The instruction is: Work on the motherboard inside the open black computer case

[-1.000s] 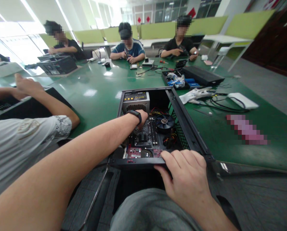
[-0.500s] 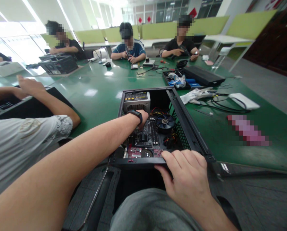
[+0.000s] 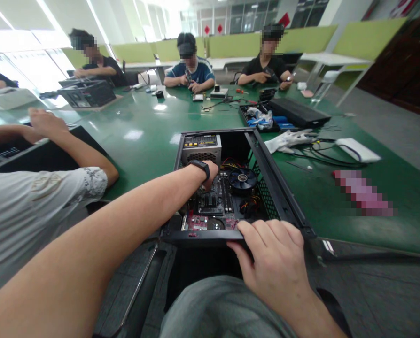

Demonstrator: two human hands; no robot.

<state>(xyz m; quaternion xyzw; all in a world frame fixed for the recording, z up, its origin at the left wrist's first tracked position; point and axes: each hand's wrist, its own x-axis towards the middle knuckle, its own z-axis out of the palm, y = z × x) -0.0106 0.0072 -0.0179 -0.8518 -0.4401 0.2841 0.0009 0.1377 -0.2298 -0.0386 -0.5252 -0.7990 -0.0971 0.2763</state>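
An open black computer case (image 3: 283, 188) lies in front of me at the table's near edge. My left hand (image 3: 210, 173) reaches down inside it over the motherboard (image 3: 212, 202), just in front of the power supply (image 3: 202, 148). The fingers of that hand are mostly hidden, and whatever they touch does not show. To its right sits a round black fan (image 3: 243, 180). A red circuit board (image 3: 198, 222) lies along the near side of the case. My right hand (image 3: 271, 253) grips the case's near rim, fingers over the top and thumb below.
White gloves (image 3: 291, 140), black cables (image 3: 328, 155) and a white box (image 3: 358, 149) lie to the right. Behind them is a black tray (image 3: 245, 115) with tools. A co-worker's arm (image 3: 76, 150) is close on the left. Several people work across the green table (image 3: 139, 122).
The view has shifted very slightly. Both my hands keep their places, the left inside the case and the right on its rim.
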